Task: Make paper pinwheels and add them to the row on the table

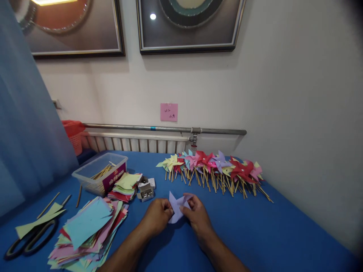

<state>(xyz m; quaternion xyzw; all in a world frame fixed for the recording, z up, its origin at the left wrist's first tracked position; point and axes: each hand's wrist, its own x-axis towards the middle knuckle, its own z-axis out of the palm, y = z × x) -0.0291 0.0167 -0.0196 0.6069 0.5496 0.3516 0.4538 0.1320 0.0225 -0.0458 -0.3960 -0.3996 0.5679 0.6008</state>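
Note:
A light purple sheet of paper (pixel 176 213), cut and partly folded with pointed corners, is held above the blue table between both hands. My left hand (pixel 159 216) pinches its left edge, fingers closed. On the other side my right hand (pixel 197 216) grips a corner that bends up and over, thumb on the front. Close beyond my left hand stand small open boxes of metal pins (pixel 146 193). Behind the hands lies a row of finished paper pinwheels (pixel 208 161) in several colours on wooden sticks.
At left are a stack of coloured paper (pixel 89 223), a smaller pile of paper (pixel 126 185), black-handled scissors (pixel 39 238) under a green strip, and a clear plastic tub (pixel 93 177) of sticks. A blue curtain (pixel 31 113) hangs at left. Pipes (pixel 170 129) run along the wall.

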